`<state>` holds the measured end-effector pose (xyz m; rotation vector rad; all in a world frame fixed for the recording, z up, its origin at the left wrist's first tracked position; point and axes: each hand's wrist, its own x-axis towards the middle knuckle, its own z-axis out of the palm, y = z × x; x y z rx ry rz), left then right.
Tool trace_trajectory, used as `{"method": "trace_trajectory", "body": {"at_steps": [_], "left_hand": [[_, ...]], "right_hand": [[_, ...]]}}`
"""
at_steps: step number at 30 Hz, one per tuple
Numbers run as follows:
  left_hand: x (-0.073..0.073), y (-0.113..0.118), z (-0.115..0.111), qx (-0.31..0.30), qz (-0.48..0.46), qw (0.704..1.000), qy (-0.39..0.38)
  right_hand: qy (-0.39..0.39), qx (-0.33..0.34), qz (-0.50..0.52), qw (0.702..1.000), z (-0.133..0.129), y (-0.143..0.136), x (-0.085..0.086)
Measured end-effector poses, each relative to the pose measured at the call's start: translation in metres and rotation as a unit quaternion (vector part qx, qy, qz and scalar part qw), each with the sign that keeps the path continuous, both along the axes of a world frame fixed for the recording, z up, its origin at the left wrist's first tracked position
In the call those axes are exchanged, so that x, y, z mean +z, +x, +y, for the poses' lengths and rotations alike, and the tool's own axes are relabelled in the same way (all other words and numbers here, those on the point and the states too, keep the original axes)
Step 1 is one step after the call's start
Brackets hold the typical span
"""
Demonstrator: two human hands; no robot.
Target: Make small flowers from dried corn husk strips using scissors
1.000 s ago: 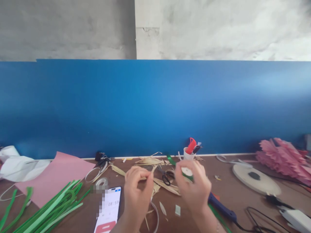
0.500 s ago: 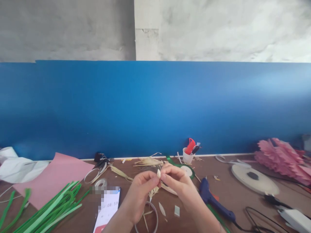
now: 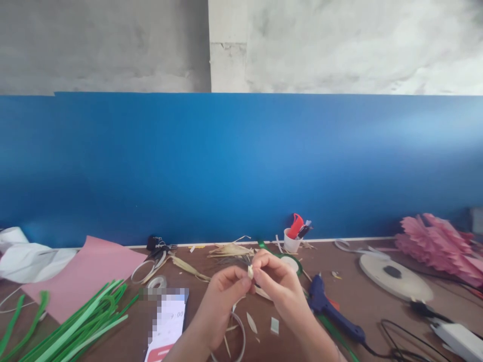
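Between the fingertips of both hands is a small cream-coloured piece [image 3: 250, 272], perhaps a folded strip of dried husk. My left hand [image 3: 226, 296] pinches it from the left, thumb on the near side. From the right, my right hand [image 3: 277, 281] closes thumb and forefinger on it, other fingers curled. Both are raised over the brown table, and the piece's lower part is hidden by fingers. Below them lie a pale ring of strip [image 3: 242, 334], a leaf-shaped husk piece [image 3: 251, 323] and a small clear rectangle [image 3: 274, 326].
Left are green pipe cleaners [image 3: 86, 322], pink paper [image 3: 90, 276] and a phone [image 3: 168, 327]. Dried husks [image 3: 230, 250] and a white cup [image 3: 292, 244] with pens stand at the back. A blue glue gun [image 3: 332, 309], an oval white board [image 3: 407, 284] and pink pleated paper [image 3: 433, 244] lie right.
Both hands have shifted slightly right with the cream piece, which now looks shorter and turned between the fingertips. The things on the table stay where they were.
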<state>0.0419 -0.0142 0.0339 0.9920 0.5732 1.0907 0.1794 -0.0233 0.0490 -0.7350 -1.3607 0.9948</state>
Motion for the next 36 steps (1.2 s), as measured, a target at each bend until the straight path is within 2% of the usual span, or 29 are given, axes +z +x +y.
{"method": "trace_trajectory", "body": {"at_steps": [3,5,6,7,9,13,16,18,21,28,33,36], "left_hand": [[0.001,-0.001,0.002,-0.003,-0.013,1.0,-0.008],[0.002,-0.005,0.006,0.016,-0.006,1.0,0.007],[0.003,-0.006,0.008,0.02,0.0,1.0,0.015],[0.003,-0.008,0.01,0.025,0.007,0.999,0.032],[0.005,-0.012,0.014,0.039,0.008,0.998,0.041],[0.007,-0.016,0.019,0.052,-0.001,0.998,0.036],[0.008,-0.02,0.022,0.065,-0.01,0.997,0.043],[0.008,-0.022,0.024,0.073,-0.017,0.996,0.046],[0.009,-0.025,0.025,0.08,-0.024,0.995,0.047],[0.012,-0.029,0.026,0.088,-0.038,0.994,0.054],[0.015,-0.032,0.028,0.097,-0.048,0.993,0.053],[0.017,-0.032,0.027,0.101,-0.052,0.992,0.053]], "right_hand": [[0.003,-0.009,-0.039,0.999,0.0,0.004,0.004],[-0.02,-0.041,-0.159,0.986,0.004,0.011,0.004],[-0.042,-0.06,-0.244,0.967,0.006,0.016,0.001],[-0.065,-0.072,-0.344,0.934,0.008,0.021,-0.003],[-0.101,-0.061,-0.455,0.882,0.011,0.03,-0.018],[-0.139,-0.049,-0.575,0.805,0.005,0.042,-0.056],[-0.138,-0.054,-0.626,0.765,-0.005,0.041,-0.074],[-0.121,-0.049,-0.638,0.759,-0.011,0.036,-0.078],[-0.081,-0.044,-0.635,0.767,-0.013,0.023,-0.077],[-0.019,-0.038,-0.622,0.782,-0.003,-0.005,-0.073],[0.052,-0.01,-0.639,0.767,0.01,-0.032,-0.075],[0.109,0.03,-0.652,0.75,0.019,-0.055,-0.078]]}}
